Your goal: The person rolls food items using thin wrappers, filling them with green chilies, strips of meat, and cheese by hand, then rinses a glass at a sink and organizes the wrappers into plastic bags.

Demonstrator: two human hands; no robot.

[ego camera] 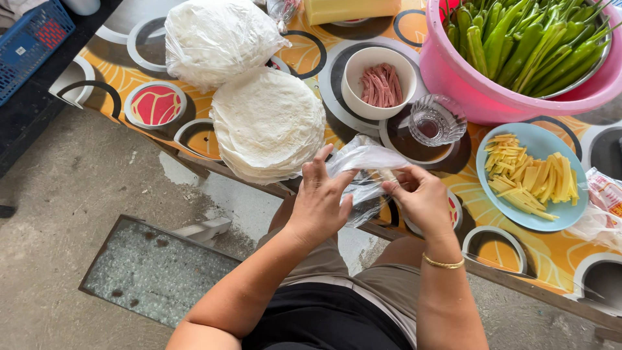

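Both hands are working at the near edge of the tabletop [194, 139]. The left hand [319, 202] and right hand [422, 198] are each pinching a clear plastic wrap [366, 159], which is stretching between them, long axis running left to right, equally near both. A pale stick [387, 174] inside is partly hidden. The stack of round white wrappers [267, 123] is lying just beyond the left hand.

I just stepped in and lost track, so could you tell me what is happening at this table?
A seated person holds a thin clear plastic bag in both hands, left hand and right hand, at the table's edge. Beside it lies a stack of round white wrappers, with a bagged stack behind. Nearby are a white bowl of pink meat strips, a blue plate of yellow strips and a pink basin of green chillies.
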